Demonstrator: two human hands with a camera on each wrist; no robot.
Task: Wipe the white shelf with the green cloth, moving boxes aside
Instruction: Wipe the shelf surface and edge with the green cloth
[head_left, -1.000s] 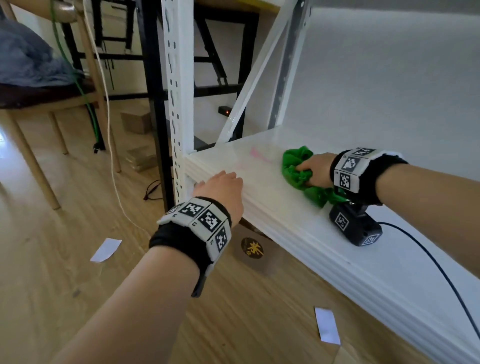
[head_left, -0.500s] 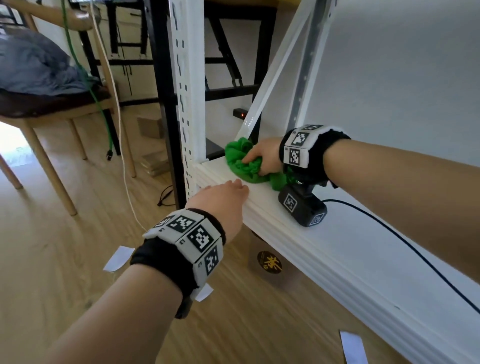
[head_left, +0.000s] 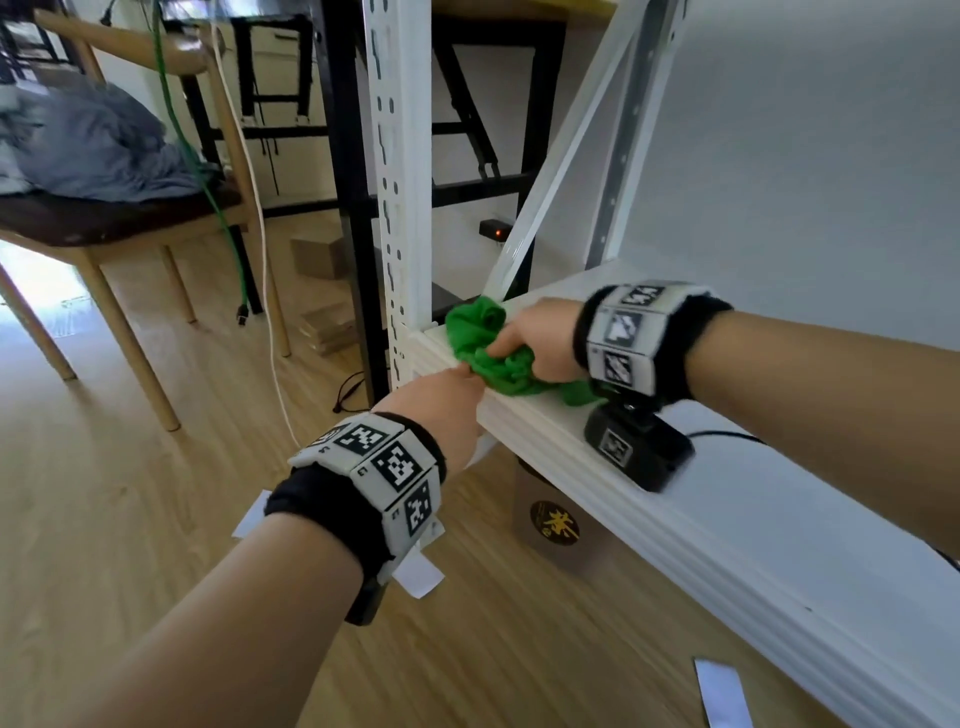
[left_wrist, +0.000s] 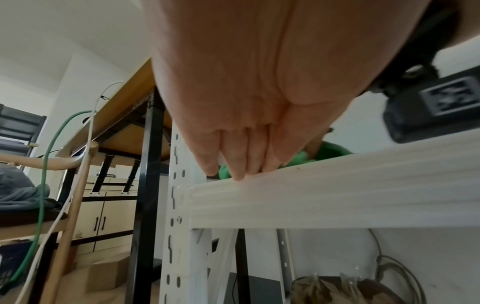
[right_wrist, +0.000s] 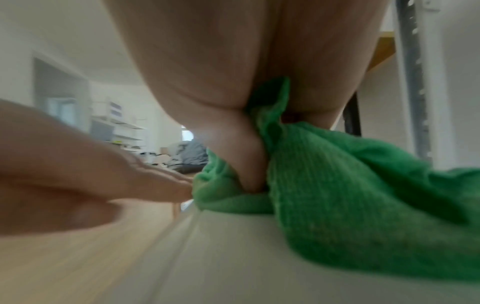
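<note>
The bunched green cloth lies at the left front corner of the white shelf, beside the white upright post. My right hand grips it from the right, with thumb and fingers curled into the fabric. My left hand reaches up from below the front edge. Its fingers are straight and together, with the tips on the shelf's front lip touching the cloth's edge. In the right wrist view those left fingers meet the cloth. A brown box with a gold emblem stands under the shelf.
The white perforated post and a diagonal brace frame the corner. A wooden chair with grey fabric stands on the left, with cables hanging beside it. Cardboard boxes and paper slips lie on the wood floor.
My right hand has slid the cloth leftward along the shelf to its left front corner. My left hand stayed on the front edge, and its fingertips now meet the cloth.
</note>
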